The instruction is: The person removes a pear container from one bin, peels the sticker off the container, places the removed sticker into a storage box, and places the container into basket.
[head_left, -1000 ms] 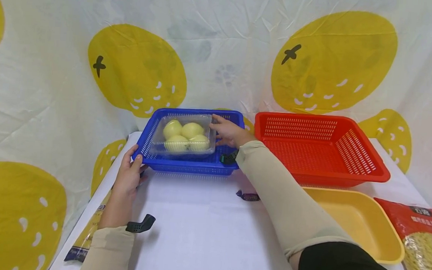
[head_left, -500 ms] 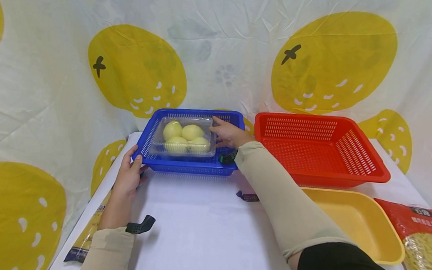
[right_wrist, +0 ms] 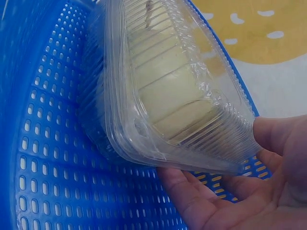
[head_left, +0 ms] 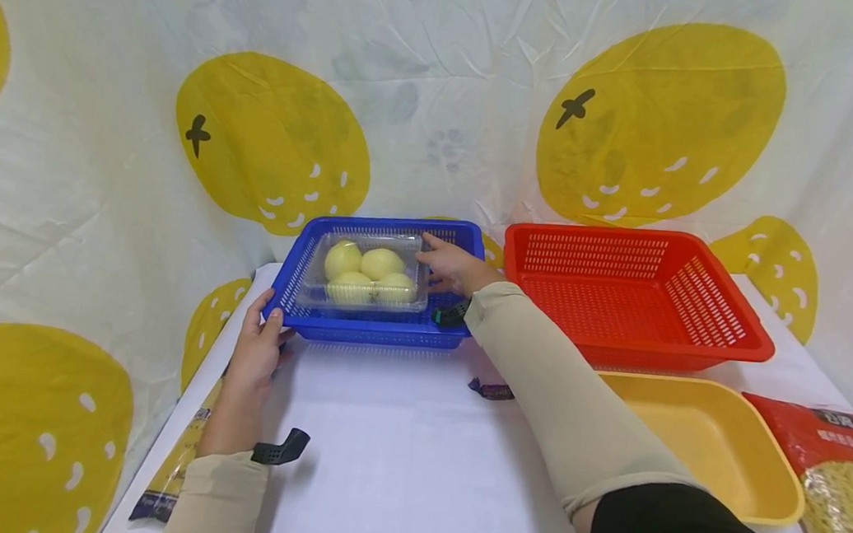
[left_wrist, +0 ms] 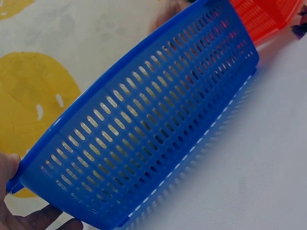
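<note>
A clear plastic clamshell box [head_left: 306, 291] holding several pale yellow round fruits [head_left: 351, 288] is inside the blue slotted basket [head_left: 377, 335]. My right hand [head_left: 450, 266] grips the box at its right end. In the right wrist view, the thumb lies against the upper edge of the clear box [right_wrist: 139, 139] and the fingers [right_wrist: 184, 191] reach under its rim. At the near left corner of the blue basket [left_wrist: 144, 124], my left hand [head_left: 257, 345] holds the rim, its thumb on the rim and its other fingers [left_wrist: 43, 218] below.
A red slotted basket [head_left: 632, 345] stands right of the blue one. In front of it sit a yellow tub [head_left: 712, 435] and a red bag of pasta [head_left: 838, 485]. A dark wrapped sweet [head_left: 490, 389] lies near my right forearm, and a yellow packet [head_left: 178, 464] beside my left forearm.
The clear box has come down slightly in the blue basket, with my right hand still on it. My left hand has stayed at the basket's corner.
</note>
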The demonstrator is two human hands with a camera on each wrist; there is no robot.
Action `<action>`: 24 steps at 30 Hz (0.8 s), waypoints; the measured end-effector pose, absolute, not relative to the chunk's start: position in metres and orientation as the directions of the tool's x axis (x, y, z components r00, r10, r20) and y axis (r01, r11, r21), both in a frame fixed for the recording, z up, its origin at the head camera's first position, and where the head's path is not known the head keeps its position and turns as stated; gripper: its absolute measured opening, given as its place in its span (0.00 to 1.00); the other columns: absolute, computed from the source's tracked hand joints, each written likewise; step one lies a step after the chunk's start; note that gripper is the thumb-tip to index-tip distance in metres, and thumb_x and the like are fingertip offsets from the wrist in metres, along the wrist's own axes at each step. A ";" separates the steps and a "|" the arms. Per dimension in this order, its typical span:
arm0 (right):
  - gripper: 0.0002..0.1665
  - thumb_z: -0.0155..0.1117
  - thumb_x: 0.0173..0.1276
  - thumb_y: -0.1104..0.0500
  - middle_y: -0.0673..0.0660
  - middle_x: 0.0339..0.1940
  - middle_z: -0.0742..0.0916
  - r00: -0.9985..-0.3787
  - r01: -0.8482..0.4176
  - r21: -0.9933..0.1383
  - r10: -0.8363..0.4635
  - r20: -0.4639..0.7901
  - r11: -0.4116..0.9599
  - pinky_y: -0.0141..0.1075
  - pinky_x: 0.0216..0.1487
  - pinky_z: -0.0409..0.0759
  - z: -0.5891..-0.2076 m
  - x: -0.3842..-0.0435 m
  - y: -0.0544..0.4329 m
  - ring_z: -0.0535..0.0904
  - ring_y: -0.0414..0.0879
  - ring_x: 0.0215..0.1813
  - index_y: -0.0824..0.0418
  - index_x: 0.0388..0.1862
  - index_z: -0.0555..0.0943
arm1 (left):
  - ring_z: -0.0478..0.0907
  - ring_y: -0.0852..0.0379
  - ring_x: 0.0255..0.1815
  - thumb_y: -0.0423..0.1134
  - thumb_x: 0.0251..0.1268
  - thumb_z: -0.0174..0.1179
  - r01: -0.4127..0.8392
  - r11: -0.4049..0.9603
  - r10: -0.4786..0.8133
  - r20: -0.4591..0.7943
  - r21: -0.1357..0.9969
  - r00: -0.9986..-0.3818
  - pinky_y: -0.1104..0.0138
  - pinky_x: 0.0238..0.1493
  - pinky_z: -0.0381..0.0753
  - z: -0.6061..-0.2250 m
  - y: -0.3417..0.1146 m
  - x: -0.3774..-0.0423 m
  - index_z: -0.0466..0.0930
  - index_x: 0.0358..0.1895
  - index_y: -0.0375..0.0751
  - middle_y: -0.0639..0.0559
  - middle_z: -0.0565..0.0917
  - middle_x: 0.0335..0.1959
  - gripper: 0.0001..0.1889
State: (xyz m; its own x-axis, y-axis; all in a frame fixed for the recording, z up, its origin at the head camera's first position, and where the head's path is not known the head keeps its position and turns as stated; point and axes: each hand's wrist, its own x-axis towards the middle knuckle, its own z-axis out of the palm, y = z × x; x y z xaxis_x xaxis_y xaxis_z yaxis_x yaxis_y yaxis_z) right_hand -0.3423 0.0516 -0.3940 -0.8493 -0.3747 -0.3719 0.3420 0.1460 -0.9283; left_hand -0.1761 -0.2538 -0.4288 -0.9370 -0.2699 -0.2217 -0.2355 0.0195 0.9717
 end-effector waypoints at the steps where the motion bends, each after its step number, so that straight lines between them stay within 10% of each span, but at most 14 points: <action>1: 0.42 0.47 0.90 0.57 0.58 0.91 0.52 -0.849 0.343 -0.928 -0.375 -0.372 0.145 0.59 0.75 0.73 -0.394 -0.342 0.052 0.61 0.70 0.82 0.38 0.91 0.42 | 0.66 0.42 0.80 0.54 0.90 0.39 -0.238 0.020 -0.271 -0.224 0.971 -0.936 0.40 0.77 0.65 -0.429 -0.254 -0.176 0.49 0.87 0.75 0.46 0.64 0.84 0.29; 15: 0.42 0.53 0.87 0.50 0.59 0.88 0.60 -0.881 0.326 -0.934 -0.314 -0.355 0.144 0.60 0.76 0.72 -0.377 -0.329 0.057 0.63 0.69 0.81 0.44 0.91 0.48 | 0.58 0.48 0.84 0.49 0.91 0.38 -0.208 0.089 -0.324 -0.169 0.974 -0.931 0.46 0.80 0.63 -0.419 -0.246 -0.178 0.47 0.89 0.64 0.49 0.55 0.88 0.30; 24: 0.41 0.54 0.87 0.47 0.58 0.89 0.57 -0.879 0.341 -0.930 -0.305 -0.367 0.135 0.60 0.79 0.66 -0.364 -0.310 0.060 0.61 0.69 0.82 0.46 0.91 0.50 | 0.45 0.40 0.88 0.56 0.88 0.44 -0.214 0.389 -0.390 -0.050 0.896 -0.919 0.42 0.85 0.44 -0.415 -0.238 -0.179 0.47 0.89 0.56 0.41 0.49 0.89 0.35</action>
State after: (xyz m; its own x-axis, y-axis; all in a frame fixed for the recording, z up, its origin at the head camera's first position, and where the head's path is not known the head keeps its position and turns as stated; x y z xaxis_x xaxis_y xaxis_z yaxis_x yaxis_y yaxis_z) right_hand -0.3096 0.0604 -0.3637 -0.8789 -0.3051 -0.3667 0.3411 0.1355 -0.9302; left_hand -0.1792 -0.2376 -0.4153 -0.9195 -0.3899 -0.0499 -0.2136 0.3890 0.8961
